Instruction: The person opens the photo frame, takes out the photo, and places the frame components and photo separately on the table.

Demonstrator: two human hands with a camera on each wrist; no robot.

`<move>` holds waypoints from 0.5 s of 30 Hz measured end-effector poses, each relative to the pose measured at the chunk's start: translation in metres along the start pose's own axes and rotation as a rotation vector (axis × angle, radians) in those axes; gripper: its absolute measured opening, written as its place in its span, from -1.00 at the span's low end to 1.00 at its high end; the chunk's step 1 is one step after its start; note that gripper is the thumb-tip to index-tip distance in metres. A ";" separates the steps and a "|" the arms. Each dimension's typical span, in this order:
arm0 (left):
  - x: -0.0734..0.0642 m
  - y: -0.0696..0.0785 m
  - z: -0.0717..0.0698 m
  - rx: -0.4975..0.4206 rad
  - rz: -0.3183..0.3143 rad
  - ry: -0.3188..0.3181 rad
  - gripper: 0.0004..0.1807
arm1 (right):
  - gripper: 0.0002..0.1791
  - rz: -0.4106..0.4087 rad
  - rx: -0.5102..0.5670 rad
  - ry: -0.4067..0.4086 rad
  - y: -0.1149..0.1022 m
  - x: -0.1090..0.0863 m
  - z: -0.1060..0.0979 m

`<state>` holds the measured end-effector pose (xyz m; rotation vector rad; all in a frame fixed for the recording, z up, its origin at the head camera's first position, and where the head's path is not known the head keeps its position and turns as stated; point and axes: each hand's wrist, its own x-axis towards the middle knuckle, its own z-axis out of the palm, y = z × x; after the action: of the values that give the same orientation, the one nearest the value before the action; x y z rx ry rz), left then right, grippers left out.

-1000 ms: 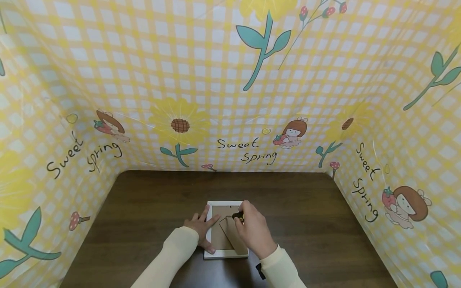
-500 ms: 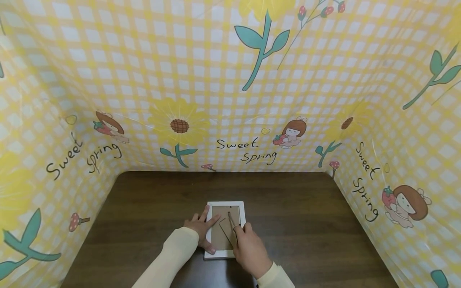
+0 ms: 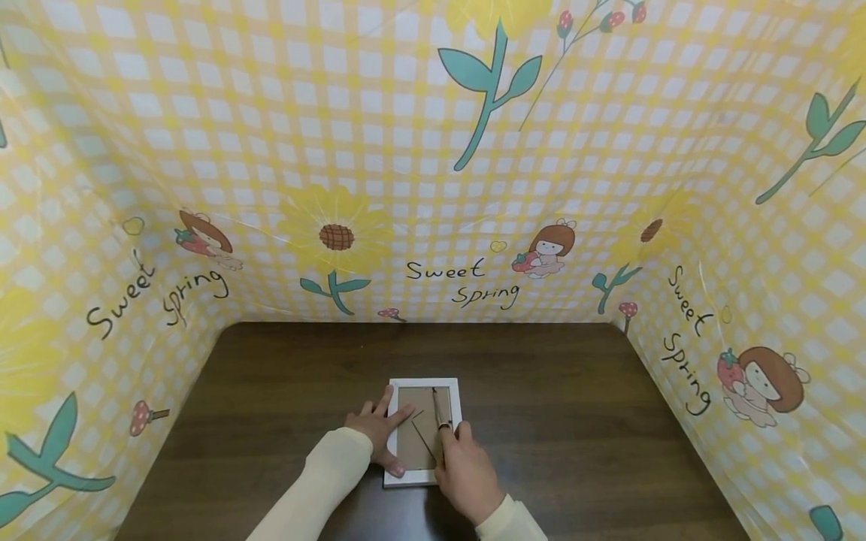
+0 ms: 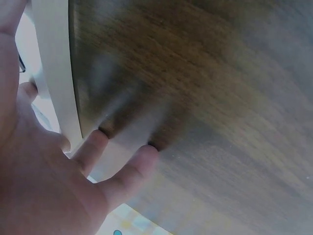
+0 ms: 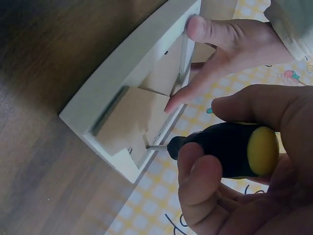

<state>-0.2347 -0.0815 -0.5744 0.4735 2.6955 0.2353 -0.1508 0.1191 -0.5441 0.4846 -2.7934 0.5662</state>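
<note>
A white picture frame [image 3: 423, 382] lies face down, its brown backing board [image 3: 409, 443] showing. My left hand [image 3: 379, 428] is spread over the frame's left side; the thumb presses near the lower corner and one finger reaches onto the board. In the left wrist view, two fingertips [image 4: 145, 155] of this hand rest on the table beside the rim. My right hand [image 3: 470, 473] grips a screwdriver [image 5: 225, 149] by its black and yellow handle. Its tip is at the board near the far rim, by a small dark tab. A stand flap [image 5: 134, 115] sits on the board.
The dark wooden table [image 3: 298, 368] extends around the frame on all sides. A yellow checked cloth [image 3: 419, 180] with printed flowers and lettering stands as walls behind and at both sides.
My right hand has come down and toward me from the frame's upper right, turning the screwdriver to point away. Its tip has slid to the far rim. The left hand stays put.
</note>
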 end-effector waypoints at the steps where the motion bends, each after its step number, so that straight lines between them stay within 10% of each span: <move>1: -0.001 0.000 -0.001 0.004 -0.001 -0.002 0.30 | -0.63 0.001 0.004 0.000 0.000 0.000 0.001; 15: -0.005 0.002 -0.006 0.003 0.006 -0.005 0.27 | -0.55 -0.028 -0.017 0.018 0.000 -0.007 0.010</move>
<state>-0.2322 -0.0817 -0.5665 0.4819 2.6902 0.2320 -0.1458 0.1171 -0.5553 0.5114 -2.7680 0.5382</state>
